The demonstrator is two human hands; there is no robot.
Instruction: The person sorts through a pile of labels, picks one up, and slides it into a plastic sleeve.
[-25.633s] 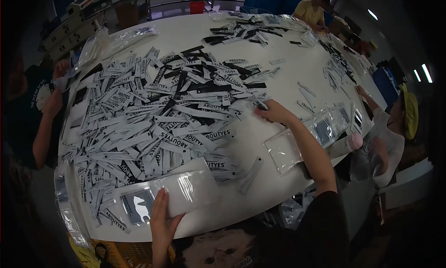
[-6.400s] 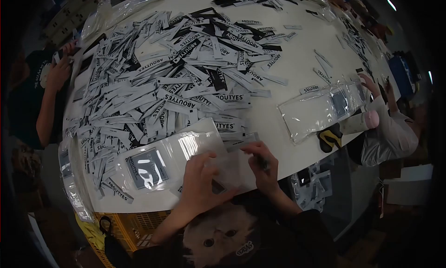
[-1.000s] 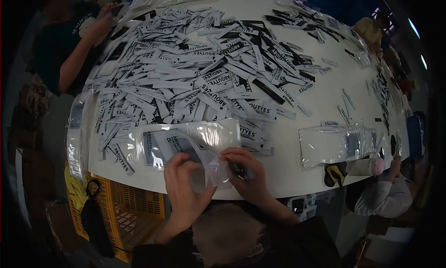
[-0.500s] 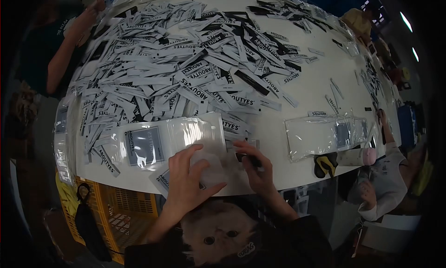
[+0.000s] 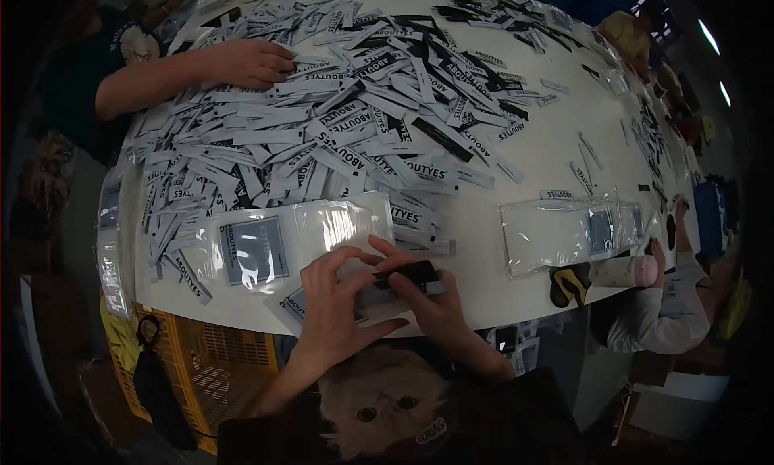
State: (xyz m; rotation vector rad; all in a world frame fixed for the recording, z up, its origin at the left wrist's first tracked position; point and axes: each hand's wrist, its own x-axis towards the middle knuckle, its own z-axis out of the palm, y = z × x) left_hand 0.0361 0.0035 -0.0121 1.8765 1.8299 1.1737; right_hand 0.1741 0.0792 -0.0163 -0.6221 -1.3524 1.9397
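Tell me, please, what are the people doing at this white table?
A person's right hand grips a small dark item, too unclear to name, with the left hand close against it. A clear printed bag sticks out below the left hand. Just beyond lie more clear plastic bags, then a large pile of slim ABOUTYES packets. A co-worker's hand is over that pile; whether it holds a packet cannot be seen.

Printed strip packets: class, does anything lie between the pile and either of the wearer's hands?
Yes, for the left hand: clear plastic bags lie on the table between it and the pile of strip packets. Nothing visible stands between the right hand, which holds a dark item, and the pile's nearest edge.
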